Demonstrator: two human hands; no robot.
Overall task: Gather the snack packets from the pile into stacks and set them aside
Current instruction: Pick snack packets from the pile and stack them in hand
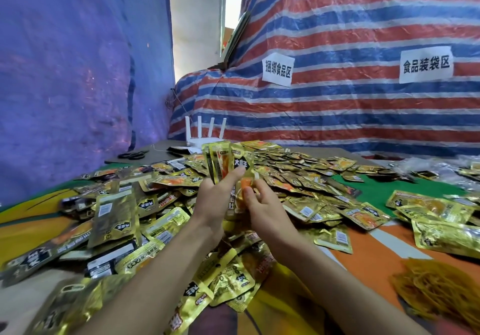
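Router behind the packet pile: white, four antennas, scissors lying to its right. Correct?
Not quite. The head view shows the scissors lying to the left of the router, not its right. The rest holds: it is white, has four antennas and stands behind the packet pile.

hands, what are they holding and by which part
Both hold one upright bunch of snack packets by its lower half: left hand on the left side, right hand on the right.

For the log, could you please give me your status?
Left hand and right hand hold stack of snack packets upright. Loose pile spread below. Nothing blocking.
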